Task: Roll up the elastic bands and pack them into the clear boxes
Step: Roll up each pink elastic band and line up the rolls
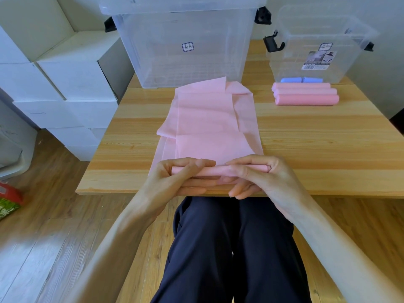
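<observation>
Fingers of the left hand [175, 178] and right hand [260, 176] curl round the rolled near end of a pink elastic band [207, 119] at the bench [328, 136] edge, six o'clock. Three pink rolls [306, 96] lie at two o'clock, just before the small clear box [317, 47]; the large clear box [183, 44] stands at twelve.

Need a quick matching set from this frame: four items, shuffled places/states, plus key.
Items
1. pink band
2. blue roll
3. three pink rolls
4. large clear box

States
A. stacked side by side on the table, front of the small box
B. behind the spread band, lid on
C. near end being rolled by both hands
D. inside the small clear box

Pairs: 1-C, 2-D, 3-A, 4-B
</observation>
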`<state>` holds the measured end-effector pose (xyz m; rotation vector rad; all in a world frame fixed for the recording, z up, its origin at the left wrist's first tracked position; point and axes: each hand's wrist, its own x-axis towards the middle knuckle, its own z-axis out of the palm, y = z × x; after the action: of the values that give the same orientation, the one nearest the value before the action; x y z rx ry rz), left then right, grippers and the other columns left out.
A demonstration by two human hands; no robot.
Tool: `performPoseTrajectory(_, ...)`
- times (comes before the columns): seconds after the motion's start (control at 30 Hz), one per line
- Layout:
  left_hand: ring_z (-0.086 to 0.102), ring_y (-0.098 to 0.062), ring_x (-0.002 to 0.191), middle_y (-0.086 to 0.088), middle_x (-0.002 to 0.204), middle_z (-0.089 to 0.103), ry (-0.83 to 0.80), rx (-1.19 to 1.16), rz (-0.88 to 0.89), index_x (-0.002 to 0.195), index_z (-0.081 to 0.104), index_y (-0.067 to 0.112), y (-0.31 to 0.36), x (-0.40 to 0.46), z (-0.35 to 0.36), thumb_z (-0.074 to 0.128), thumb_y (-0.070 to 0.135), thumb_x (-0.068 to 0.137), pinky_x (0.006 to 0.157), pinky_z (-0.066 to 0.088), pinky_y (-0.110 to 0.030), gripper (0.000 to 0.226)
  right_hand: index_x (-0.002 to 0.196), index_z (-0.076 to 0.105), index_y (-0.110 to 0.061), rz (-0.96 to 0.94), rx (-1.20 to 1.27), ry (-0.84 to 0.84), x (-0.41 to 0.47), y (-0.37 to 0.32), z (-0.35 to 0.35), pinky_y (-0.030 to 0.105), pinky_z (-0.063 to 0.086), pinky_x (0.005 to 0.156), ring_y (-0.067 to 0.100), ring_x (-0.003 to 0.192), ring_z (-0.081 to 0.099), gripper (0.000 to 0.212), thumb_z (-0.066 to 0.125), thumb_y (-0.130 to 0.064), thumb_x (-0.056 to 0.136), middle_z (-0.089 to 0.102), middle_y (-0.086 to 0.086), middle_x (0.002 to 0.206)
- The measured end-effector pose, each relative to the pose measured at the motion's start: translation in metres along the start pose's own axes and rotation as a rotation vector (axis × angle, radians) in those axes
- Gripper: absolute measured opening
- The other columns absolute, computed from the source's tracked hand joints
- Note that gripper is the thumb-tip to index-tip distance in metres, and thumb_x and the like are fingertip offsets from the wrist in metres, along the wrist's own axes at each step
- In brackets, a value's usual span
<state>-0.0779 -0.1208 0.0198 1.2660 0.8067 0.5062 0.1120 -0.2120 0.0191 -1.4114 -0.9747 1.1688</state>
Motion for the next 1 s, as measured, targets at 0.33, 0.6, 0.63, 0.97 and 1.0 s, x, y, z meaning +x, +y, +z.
performPoseTrajectory(0.33,0.073,-0.024,0.101,-0.012,0.103,0.076,0.016,0.004,0.006,0.107,0.075,0.01,-0.0076,0.0009,-0.002,0.067,0.028,0.08,0.088,0.059,-0.033,0.033,0.1,0.077,-0.01,0.017,0.022,0.0,-0.0022,0.0029,0.0029,0.029,0.06,0.058,0.029,0.068,0.074,0.022,0.07,-0.024,0.085,0.077,0.012,0.085)
performPoseTrajectory(0.6,0.074,-0.024,0.099,-0.013,0.101,0.076,0.05,0.008,0.002,0.109,0.075,0.009,-0.0066,-0.0001,0.0006,0.065,0.028,0.086,0.089,0.059,-0.034,0.031,0.103,0.076,-0.015,0.018,0.043,0.005,-0.0034,0.0051,0.0047,0.028,0.06,0.059,0.029,0.069,0.075,0.023,0.071,-0.024,0.082,0.077,0.013,0.084)
performPoseTrajectory(0.63,0.073,-0.025,0.101,-0.013,0.104,0.076,0.048,0.0,0.002,0.109,0.074,0.009,-0.0067,0.0011,0.0003,0.065,0.029,0.086,0.089,0.059,-0.034,0.032,0.102,0.076,-0.014,0.018,0.044,0.005,-0.0035,0.0052,0.005,0.028,0.06,0.058,0.03,0.068,0.074,0.022,0.069,-0.024,0.084,0.077,0.013,0.084)
performPoseTrajectory(0.97,0.074,-0.025,0.098,-0.015,0.103,0.076,0.035,-0.057,0.03,0.102,0.075,0.008,-0.0073,0.0019,0.0011,0.069,0.024,0.077,0.086,0.059,-0.029,0.03,0.1,0.076,-0.012,0.001,0.068,0.043,-0.0053,0.0088,0.0049,0.028,0.059,0.056,0.03,0.065,0.074,0.022,0.07,-0.026,0.085,0.076,0.014,0.08)
performPoseTrajectory(1.0,0.074,-0.025,0.096,-0.017,0.101,0.076,0.03,-0.072,0.03,0.101,0.074,0.008,-0.0073,0.0008,0.002,0.07,0.021,0.076,0.084,0.06,-0.028,0.029,0.099,0.077,-0.011,0.002,0.069,0.048,-0.0055,0.0089,0.0049,0.028,0.058,0.056,0.03,0.065,0.073,0.024,0.069,-0.029,0.085,0.076,0.015,0.08)
